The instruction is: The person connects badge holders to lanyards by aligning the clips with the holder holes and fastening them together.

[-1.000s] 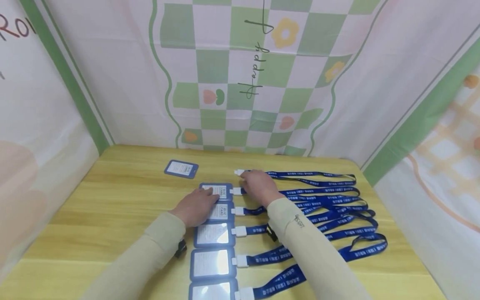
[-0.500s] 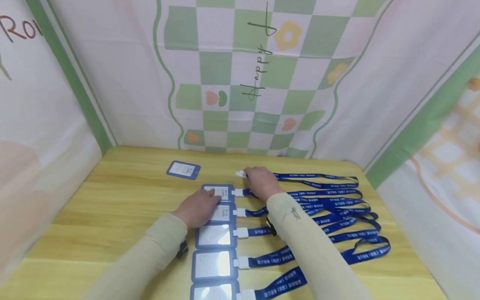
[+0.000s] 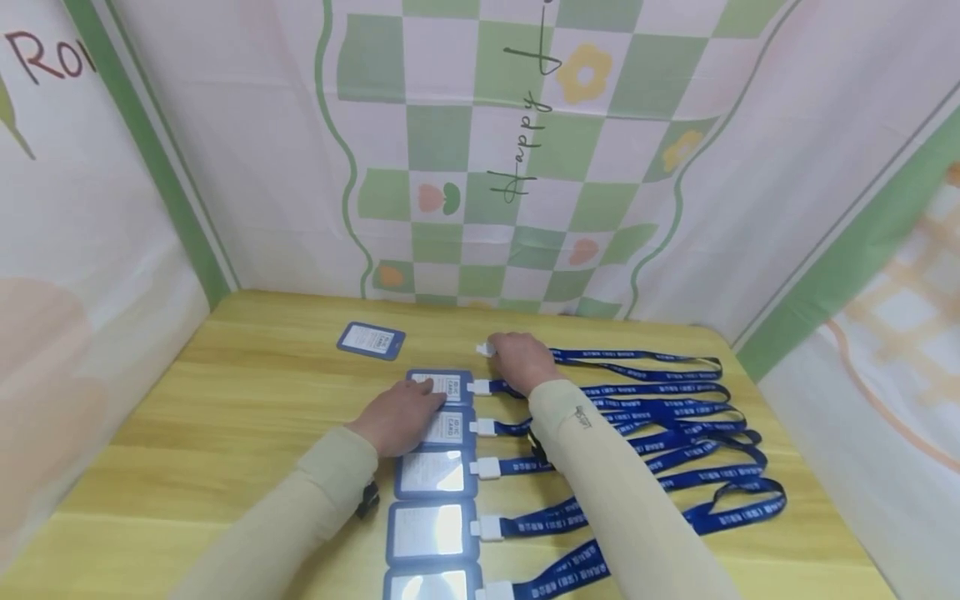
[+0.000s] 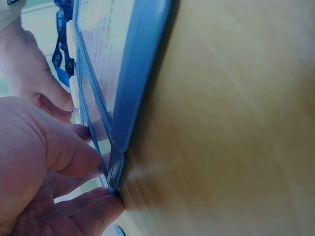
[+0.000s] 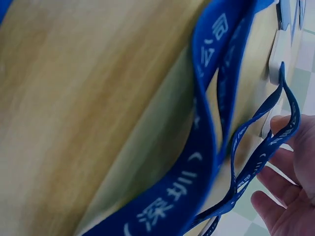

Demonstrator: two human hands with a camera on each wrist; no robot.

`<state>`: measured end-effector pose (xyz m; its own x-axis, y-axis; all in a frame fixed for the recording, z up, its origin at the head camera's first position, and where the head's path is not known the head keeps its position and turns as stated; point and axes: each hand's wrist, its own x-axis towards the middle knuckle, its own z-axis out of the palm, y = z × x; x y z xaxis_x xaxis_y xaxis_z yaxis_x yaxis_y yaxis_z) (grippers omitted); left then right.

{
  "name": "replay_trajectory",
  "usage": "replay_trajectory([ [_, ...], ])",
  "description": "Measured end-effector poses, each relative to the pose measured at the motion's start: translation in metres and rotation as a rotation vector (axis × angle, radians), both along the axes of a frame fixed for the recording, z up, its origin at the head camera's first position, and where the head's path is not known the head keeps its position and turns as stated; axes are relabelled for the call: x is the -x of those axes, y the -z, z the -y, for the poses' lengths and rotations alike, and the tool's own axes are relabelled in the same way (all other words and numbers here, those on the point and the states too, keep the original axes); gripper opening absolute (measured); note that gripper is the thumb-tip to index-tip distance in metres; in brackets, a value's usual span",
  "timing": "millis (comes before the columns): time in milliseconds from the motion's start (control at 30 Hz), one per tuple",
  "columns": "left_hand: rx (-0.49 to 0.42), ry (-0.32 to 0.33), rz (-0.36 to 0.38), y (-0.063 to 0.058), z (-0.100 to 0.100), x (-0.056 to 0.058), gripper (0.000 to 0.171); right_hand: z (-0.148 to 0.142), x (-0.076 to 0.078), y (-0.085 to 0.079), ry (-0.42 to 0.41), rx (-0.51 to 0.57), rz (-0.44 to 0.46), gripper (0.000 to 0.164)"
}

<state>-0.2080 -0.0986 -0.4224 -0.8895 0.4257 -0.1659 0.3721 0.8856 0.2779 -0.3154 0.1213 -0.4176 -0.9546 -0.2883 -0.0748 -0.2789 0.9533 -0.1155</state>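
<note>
In the head view, a column of blue ID badge holders lies on the table, each joined by a white clip to a blue lanyard. My left hand rests across the two farthest holders, fingertips on the farthest badge holder. From the left wrist, its thumb lies over a holder's face and other fingertips touch the edge. Beyond the column, my right hand pinches the farthest lanyard just behind its white clip. This clip has no holder on it.
A loose blue badge holder lies at the back left of the wooden table. Several blue lanyards stretch in loops to the right, partly under the right sleeve. Patterned cloth hangs behind the table and at both sides.
The head view has shifted slightly, moving everything a little rightward in the picture. Both hands keep nearly the same place over the holders and the lanyard.
</note>
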Motion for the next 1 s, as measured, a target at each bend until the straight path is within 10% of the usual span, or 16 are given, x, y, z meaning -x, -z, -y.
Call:
replay_trajectory([
  [1000,-0.086,-0.057,0.037,-0.001,0.001,0.000,0.045,0.015,0.001,-0.006,0.041,-0.041,0.074,0.012],
])
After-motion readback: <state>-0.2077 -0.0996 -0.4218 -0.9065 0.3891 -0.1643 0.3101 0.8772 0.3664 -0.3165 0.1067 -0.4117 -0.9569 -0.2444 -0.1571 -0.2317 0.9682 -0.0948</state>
